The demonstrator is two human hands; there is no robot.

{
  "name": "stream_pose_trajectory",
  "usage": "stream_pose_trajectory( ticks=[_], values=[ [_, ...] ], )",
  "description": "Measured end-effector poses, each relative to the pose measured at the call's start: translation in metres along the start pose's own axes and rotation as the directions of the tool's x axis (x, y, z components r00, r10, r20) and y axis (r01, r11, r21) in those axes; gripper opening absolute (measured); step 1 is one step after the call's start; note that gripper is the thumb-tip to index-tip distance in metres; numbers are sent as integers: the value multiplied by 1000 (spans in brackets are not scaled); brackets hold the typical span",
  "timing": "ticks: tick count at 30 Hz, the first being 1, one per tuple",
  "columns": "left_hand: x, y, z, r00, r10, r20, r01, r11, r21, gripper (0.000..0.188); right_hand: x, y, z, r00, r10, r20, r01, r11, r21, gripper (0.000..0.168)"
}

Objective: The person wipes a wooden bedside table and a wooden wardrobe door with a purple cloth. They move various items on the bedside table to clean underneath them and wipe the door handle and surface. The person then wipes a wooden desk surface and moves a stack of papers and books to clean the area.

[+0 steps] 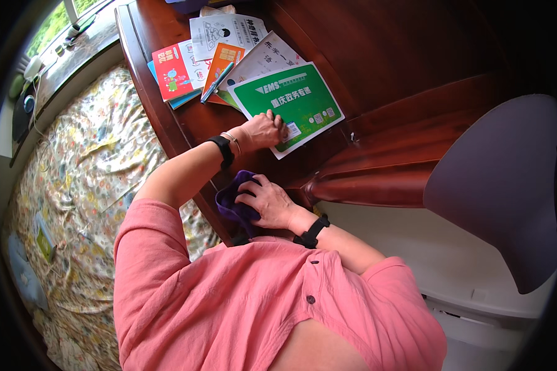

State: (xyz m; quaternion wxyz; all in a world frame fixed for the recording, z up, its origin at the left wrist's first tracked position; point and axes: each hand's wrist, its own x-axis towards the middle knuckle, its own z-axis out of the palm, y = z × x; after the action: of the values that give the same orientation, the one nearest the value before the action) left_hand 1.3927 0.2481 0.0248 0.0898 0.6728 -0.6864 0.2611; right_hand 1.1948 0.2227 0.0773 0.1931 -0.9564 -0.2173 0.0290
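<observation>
My left hand point(265, 131) has its fingers curled over the near edge of a green and white EMS cardboard envelope point(292, 99); its thumb is hidden. The envelope's far-left side overlaps a pile of printed papers. Closer to my body, my right hand point(273, 204) presses a bunched purple cloth point(232, 199) onto the near end of the dark red wooden table point(204, 132), fingers spread and bent over it. Beside the envelope, a blue pen point(217, 82) lies across an orange booklet point(223, 58).
A red and white booklet point(174, 74) and white printed sheets point(218, 35) lie farther up the table. To the left is a bed with a patterned sheet point(93, 185), below a windowsill point(81, 51) holding small items. A dark curved panel point(496, 185) stands at right.
</observation>
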Motion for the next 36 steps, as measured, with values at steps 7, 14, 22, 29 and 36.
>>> stream_pose_trajectory(
  ticks=[7, 14, 22, 29, 36],
  values=[
    [25, -61, -54, 972, -174, -159, 161, 983, -91, 30, -3, 0, 1, 1000, -8, -6, 8, 1000, -1, 55],
    [25, -129, -97, 960, -144, -242, 172, 980, 96, 40, -3, -1, 1, 998, -22, -61, 23, 1000, 19, 54],
    [-49, -136, -55, 939, -206, 274, 184, 977, 106, 37, 1, -7, -4, 999, -6, -43, 7, 1000, 21, 49],
    [-34, -72, -39, 892, -258, 371, 264, 964, 37, 56, 1, -6, -4, 999, 16, -41, -16, 1000, 16, 47],
    [-30, -62, -23, 906, -192, 377, 203, 979, 10, 45, 3, -5, -7, 1000, 4, -23, -3, 1000, 22, 45]
  ],
)
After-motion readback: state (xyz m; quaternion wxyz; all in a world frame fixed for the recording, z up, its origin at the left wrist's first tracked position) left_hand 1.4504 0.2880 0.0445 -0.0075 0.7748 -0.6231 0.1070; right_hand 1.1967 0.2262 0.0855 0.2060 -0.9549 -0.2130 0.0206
